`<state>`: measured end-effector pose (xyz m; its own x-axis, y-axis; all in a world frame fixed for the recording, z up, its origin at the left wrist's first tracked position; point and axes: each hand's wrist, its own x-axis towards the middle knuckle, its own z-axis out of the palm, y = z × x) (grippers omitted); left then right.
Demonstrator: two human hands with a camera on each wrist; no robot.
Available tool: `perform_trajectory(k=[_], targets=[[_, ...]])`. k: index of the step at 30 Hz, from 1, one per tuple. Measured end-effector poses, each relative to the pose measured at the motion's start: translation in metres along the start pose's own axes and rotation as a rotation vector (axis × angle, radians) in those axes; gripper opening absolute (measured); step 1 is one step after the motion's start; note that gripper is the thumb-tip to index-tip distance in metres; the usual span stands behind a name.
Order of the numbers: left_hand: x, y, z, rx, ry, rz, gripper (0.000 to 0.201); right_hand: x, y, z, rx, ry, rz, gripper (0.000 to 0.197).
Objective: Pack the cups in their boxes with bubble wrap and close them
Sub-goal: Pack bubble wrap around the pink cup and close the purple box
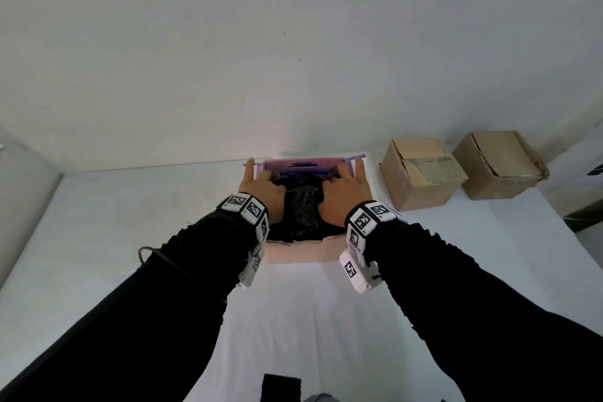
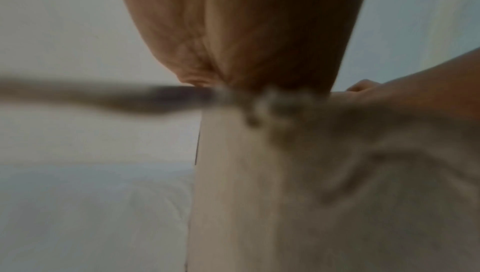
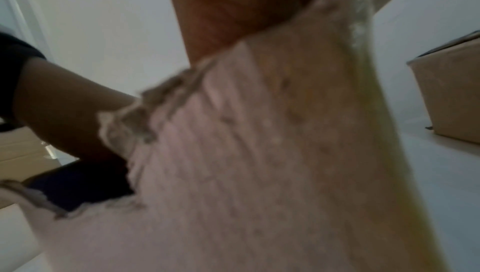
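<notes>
Evidently both hands are down in the open pink box [image 1: 298, 254], which sits near the far edge of the white tabletop [image 1: 98, 222], close against the wall. Starting at the left, the left hand [image 1: 262, 188] lies on the dark bubble-wrapped bundle [image 1: 303, 206] inside the box, one finger stretched forward along the left flap; whether its other fingers curl round the wrap cannot be told, since they dip out of sight. Pressing from this side probably keeps the padding from springing up. No cup itself is visible; presumably it is inside the bundle, which fills the box between the two hands. The printed far flap [image 1: 305, 166] stands up behind the bundle, so the box is not yet closed. The right hand [image 1: 339, 191] mirrors the left, palm down on the wrap with fingers reaching toward the right flap, their grip equally hidden. Both wrist views are too blurred to settle this, showing only skin against torn cardboard. Toward the right far corner of the tabletop stand two brown cardboard boxes [image 1: 421, 173], side by side and well apart from the hands, their flaps folded down.
</notes>
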<state>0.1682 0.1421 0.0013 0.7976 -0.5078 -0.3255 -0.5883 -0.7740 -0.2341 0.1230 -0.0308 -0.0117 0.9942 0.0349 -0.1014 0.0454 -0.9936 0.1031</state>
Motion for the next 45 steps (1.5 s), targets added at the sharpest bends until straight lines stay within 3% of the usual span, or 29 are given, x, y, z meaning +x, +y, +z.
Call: perform_trajectory(k=[5, 8, 10, 12, 14, 17, 20, 23, 24, 26, 30, 36, 39, 45], targets=[[-0.009, -0.012, 0.0, -0.24, 0.308, -0.012, 0.025, -0.007, 0.008, -0.003, 0.088, 0.206, -0.026, 0.028], [-0.027, -0.018, 0.008, -0.376, 0.56, -0.126, 0.019, -0.019, 0.019, -0.011, 0.29, 0.396, 0.12, 0.034], [-0.04, -0.019, 0.021, -0.383, 0.635, -0.309, 0.036, -0.028, 0.027, -0.017, 0.391, 0.442, 0.258, 0.039], [-0.049, -0.021, 0.028, -0.499, 0.503, -0.51, 0.059, -0.035, 0.033, -0.023, 0.558, 0.44, 0.379, 0.04], [-0.051, -0.023, 0.026, -0.691, 0.396, -0.596, 0.066, -0.04, 0.035, -0.028, 0.72, 0.422, 0.436, 0.037], [-0.054, -0.019, 0.013, -0.892, 0.537, -0.532, 0.049, -0.04, 0.031, -0.029, 0.905, 0.437, 0.386, 0.024], [-0.055, -0.004, 0.0, -1.039, 0.658, -0.365, 0.027, -0.033, 0.024, -0.02, 0.975, 0.419, 0.294, 0.02], [-0.055, 0.014, 0.001, -0.737, 0.56, -0.264, 0.048, -0.025, 0.025, -0.005, 0.902, 0.397, 0.253, 0.018], [-0.055, 0.019, 0.005, -0.614, 0.504, -0.286, 0.058, -0.022, 0.028, 0.002, 0.871, 0.405, 0.238, 0.019], [-0.053, 0.021, 0.018, -0.594, 0.393, -0.361, 0.068, -0.016, 0.033, 0.01, 0.834, 0.388, 0.237, 0.028], [-0.048, 0.015, 0.044, -0.935, 0.287, -0.342, 0.036, 0.002, 0.038, 0.018, 0.918, 0.215, 0.287, 0.045], [-0.058, 0.019, 0.044, -0.928, 0.321, -0.327, 0.039, 0.028, 0.037, 0.002, 0.94, -0.051, 0.335, 0.049], [-0.057, 0.016, 0.046, -0.878, 0.31, -0.323, 0.037, 0.035, 0.034, 0.001, 1.081, -0.053, 0.351, 0.05], [-0.061, 0.012, 0.046, -0.819, 0.273, -0.313, 0.035, 0.034, 0.035, 0.004, 1.239, 0.025, 0.329, 0.031]])
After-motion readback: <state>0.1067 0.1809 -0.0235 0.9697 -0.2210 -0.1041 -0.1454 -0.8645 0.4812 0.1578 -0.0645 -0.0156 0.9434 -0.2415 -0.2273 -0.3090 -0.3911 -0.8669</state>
